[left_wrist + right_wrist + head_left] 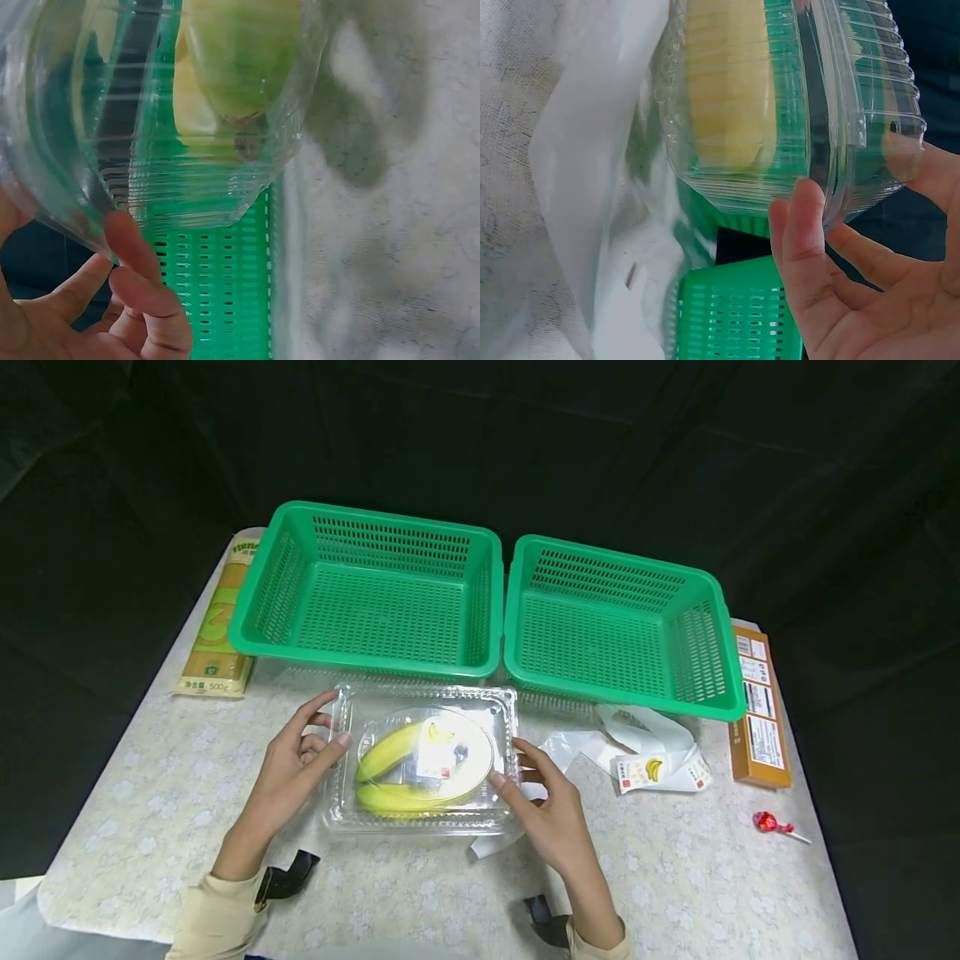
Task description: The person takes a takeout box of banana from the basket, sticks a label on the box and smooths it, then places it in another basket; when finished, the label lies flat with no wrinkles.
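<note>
A clear plastic clamshell box [343, 797] with bananas [390, 752] inside is held between both hands in front of the baskets. Its lid is closed, and a small label with a banana picture [437, 760] shows in the middle. At its left side my left hand [288, 768] grips the rim between thumb and fingers. On the opposite side my right hand [553, 818] grips the rim likewise, thumb [510, 793] over the lid edge. In both wrist views the box is raised above the table, with fingertips [131, 244] along its seam.
Two green baskets [495, 672] [622, 700] stand side by side at the back. A noodle packet [217, 627] lies left of them, an orange box [759, 710] at the right. A red lollipop [765, 822] lies near the right edge. White banana-printed wrapping [667, 752] lies right of the clamshell.
</note>
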`<act>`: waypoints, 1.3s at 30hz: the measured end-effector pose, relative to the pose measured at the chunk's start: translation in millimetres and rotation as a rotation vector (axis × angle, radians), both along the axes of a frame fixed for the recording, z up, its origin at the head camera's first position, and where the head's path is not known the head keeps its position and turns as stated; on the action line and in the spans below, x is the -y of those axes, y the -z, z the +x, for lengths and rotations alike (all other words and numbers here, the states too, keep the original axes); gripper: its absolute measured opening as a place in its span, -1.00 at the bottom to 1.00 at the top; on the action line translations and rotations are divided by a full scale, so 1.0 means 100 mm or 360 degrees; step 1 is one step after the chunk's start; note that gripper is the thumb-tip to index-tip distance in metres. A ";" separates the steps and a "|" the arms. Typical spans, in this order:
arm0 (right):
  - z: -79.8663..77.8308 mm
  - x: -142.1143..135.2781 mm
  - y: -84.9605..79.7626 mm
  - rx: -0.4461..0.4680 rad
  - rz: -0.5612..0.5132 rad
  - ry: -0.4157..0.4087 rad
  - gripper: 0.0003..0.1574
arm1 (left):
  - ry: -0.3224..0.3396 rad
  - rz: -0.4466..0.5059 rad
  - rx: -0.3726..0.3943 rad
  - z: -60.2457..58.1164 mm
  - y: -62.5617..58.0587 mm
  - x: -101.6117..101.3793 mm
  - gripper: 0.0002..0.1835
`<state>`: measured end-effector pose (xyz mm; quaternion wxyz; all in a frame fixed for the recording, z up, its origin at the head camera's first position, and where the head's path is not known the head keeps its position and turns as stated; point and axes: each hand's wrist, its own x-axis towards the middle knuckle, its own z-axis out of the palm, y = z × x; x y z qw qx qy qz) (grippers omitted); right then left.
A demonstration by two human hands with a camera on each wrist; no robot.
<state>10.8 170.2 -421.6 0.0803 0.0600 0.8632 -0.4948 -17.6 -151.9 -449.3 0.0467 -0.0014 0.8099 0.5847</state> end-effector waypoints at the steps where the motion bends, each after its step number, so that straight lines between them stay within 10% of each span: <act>1: 0.01 0.00 -0.01 -0.0010 -0.0013 0.0008 -0.30 | 0.0004 0.0014 -0.0014 0.00 -0.01 0.00 -0.37; 39: -0.03 -0.02 -0.21 -0.0206 -0.0276 0.0161 -0.43 | -0.0029 0.0419 -0.0262 -0.03 -0.15 -0.11 -0.44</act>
